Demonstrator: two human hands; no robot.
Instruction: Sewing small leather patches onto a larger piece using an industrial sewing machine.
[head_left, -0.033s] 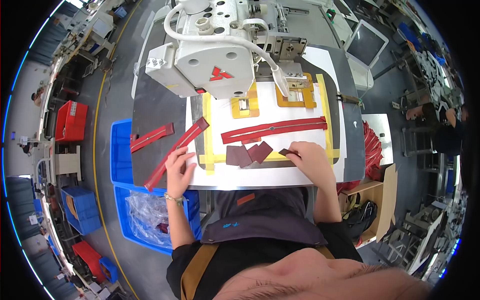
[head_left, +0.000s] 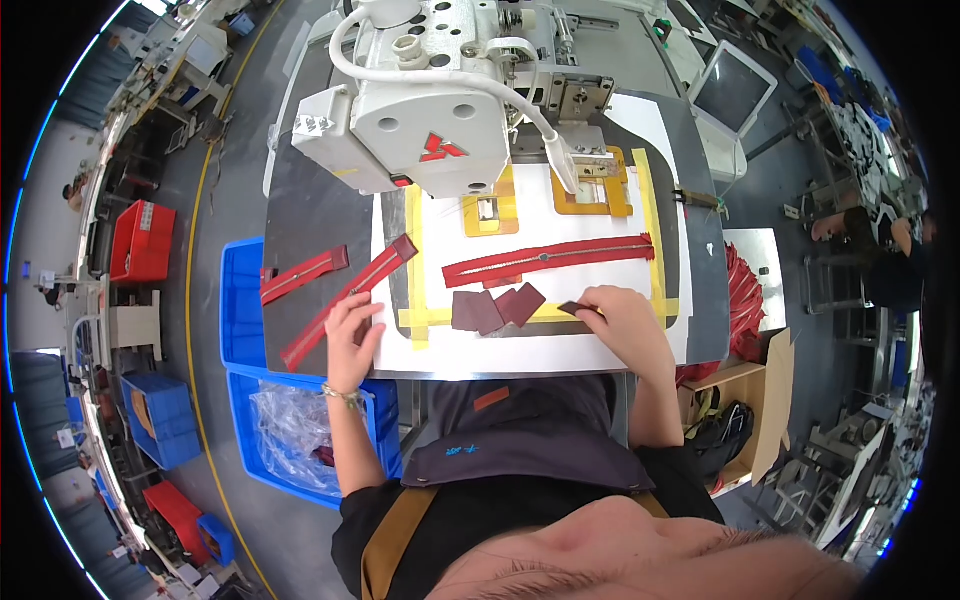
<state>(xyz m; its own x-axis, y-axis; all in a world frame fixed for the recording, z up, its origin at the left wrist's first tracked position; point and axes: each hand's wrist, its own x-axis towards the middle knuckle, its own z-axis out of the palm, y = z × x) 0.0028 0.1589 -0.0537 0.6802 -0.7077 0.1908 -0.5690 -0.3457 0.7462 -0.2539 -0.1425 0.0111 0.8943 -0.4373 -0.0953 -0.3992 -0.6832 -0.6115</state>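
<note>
My left hand (head_left: 352,335) lies with fingers apart on a red zipper (head_left: 385,268) that slants across the left of the table. Another short red zipper (head_left: 304,275) is left of it. Between thumb and fingers of my right hand (head_left: 632,325) is a small dark patch (head_left: 569,307), its tip sticking out to the left. Several maroon patches (head_left: 522,303) overlap on the white sheet (head_left: 560,345) between my hands. Just beyond them a longer red zipper (head_left: 548,257) lies crosswise, a reddish piece partly under it.
A white sewing machine (head_left: 430,145) overhangs the far side, with yellow frames (head_left: 492,222) below it. Yellow tape (head_left: 657,225) edges the sheet. Blue bins (head_left: 243,340) stand at left; a red bundle (head_left: 742,300) and a cardboard box (head_left: 775,420) at right.
My left hand has shifted slightly left, and the near end of the slanted zipper has swung left and away from me. My right hand has barely moved.
</note>
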